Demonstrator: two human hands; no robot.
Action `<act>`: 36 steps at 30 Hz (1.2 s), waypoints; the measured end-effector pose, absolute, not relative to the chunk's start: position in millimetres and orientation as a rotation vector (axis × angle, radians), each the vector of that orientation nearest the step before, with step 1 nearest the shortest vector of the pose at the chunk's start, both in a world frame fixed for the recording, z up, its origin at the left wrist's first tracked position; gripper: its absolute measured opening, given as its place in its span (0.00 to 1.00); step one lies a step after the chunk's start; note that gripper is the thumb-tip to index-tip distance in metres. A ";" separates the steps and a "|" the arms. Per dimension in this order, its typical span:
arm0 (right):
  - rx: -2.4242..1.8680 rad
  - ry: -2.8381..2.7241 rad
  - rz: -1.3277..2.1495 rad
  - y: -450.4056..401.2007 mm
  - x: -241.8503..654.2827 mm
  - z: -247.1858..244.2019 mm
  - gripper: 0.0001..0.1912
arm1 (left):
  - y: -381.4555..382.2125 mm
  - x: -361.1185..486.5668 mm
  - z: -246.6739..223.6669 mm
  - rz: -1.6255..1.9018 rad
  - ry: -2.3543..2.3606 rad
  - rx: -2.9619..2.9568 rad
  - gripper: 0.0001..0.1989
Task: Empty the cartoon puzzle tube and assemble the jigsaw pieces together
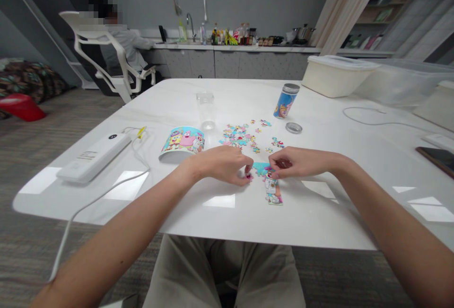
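On the white table, a partly joined puzzle (272,190) shows a blue top strip and a column down its right side. My left hand (227,163) pinches a small pink puzzle piece (248,177) just left of it. My right hand (294,162) is closed at the puzzle's top right corner, fingertips touching it; whether a loose piece is between them is hidden. Beyond the hands lies a pile of loose puzzle pieces (236,134). A curved picture sheet (184,140) with cartoon figures stands to the left of the pile.
Behind are a clear jar (206,111), a blue can (286,101) and a metal lid (294,128). A power strip (94,159) with a cable lies left, a phone (438,159) right. Plastic boxes (331,78) stand back right. A person (129,48) sits on an office chair back left.
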State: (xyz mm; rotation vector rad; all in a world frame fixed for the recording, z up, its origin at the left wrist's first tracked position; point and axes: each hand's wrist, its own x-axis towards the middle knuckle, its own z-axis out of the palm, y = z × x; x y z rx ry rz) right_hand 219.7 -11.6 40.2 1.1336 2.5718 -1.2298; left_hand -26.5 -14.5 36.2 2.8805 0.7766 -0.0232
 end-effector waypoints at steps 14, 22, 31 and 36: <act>1.708 2.580 -0.829 2.9 231.4 32.4 0.31 | -17.2 -29.0 41.3 -0.041 0.829 2.947 0.11; 2.318 2.127 -0.547 7.1 228.9 36.5 0.19 | -15.8 -30.9 44.1 -0.255 0.931 3.047 0.11; 2.292 2.123 -0.397 5.9 229.1 30.9 0.15 | -9.0 -38.5 45.5 -0.346 1.067 3.061 0.14; 2.259 2.154 -0.304 7.0 232.5 26.2 0.13 | 0.3 -46.8 52.2 -0.470 1.455 2.949 0.14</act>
